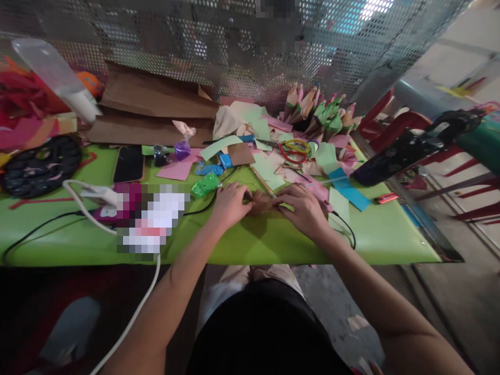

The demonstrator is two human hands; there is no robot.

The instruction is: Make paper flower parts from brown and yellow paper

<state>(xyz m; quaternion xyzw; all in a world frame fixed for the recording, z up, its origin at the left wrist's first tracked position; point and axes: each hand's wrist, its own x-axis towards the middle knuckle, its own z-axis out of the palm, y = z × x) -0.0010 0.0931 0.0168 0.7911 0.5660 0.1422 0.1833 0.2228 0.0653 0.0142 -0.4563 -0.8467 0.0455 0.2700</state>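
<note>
A small piece of brown paper (261, 203) spans the gap between my two hands, just above the green tabletop (250, 245). My left hand (233, 204) pinches its left end with thumb and fingers. At the other end, my right hand (299, 208) has its fingers closed on the paper. A pencil-like stick (262, 181) slants down toward the right fingertips; whether it touches them I cannot tell. Crumpled green plastic (205, 185) lies beyond the left hand. Pink and pale green paper scraps (271, 174) lie behind both hands.
Scissors with coloured handles (295, 149) lie among scraps, before a bunch of paper cones (312, 109). At left are a phone (128, 164), a plugged-in power strip (105, 211) and a black round tray (41, 166). A dark bottle (402, 148) leans at right. White cable (146, 302) crosses the front edge.
</note>
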